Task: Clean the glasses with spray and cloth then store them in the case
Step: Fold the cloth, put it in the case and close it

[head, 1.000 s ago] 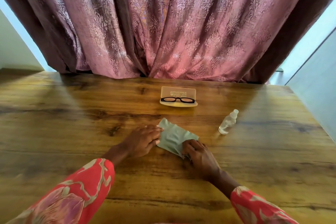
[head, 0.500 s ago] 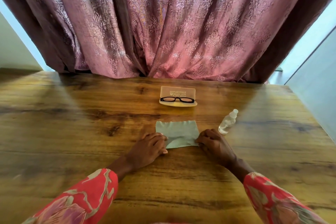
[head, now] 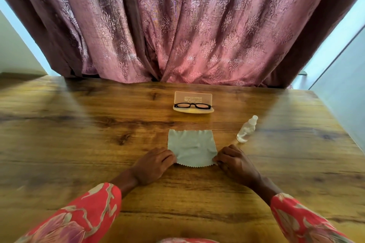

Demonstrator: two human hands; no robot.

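A pale green cleaning cloth (head: 191, 148) lies spread flat on the wooden table (head: 79, 144). My left hand (head: 153, 164) pinches its near left corner and my right hand (head: 236, 161) pinches its near right corner. Black-framed glasses (head: 192, 105) rest folded in an open translucent case (head: 193, 102) farther back, lid up. A small clear spray bottle (head: 246, 129) stands tilted-looking to the right of the cloth, just beyond my right hand.
A pink patterned curtain (head: 177, 25) hangs behind the table's far edge. A pale wall (head: 345, 94) runs close along the table's right side.
The cloth was folded and skewed; both hands have pulled it open and square, and it now lies fully spread, with the hands drawn back to its near corners.
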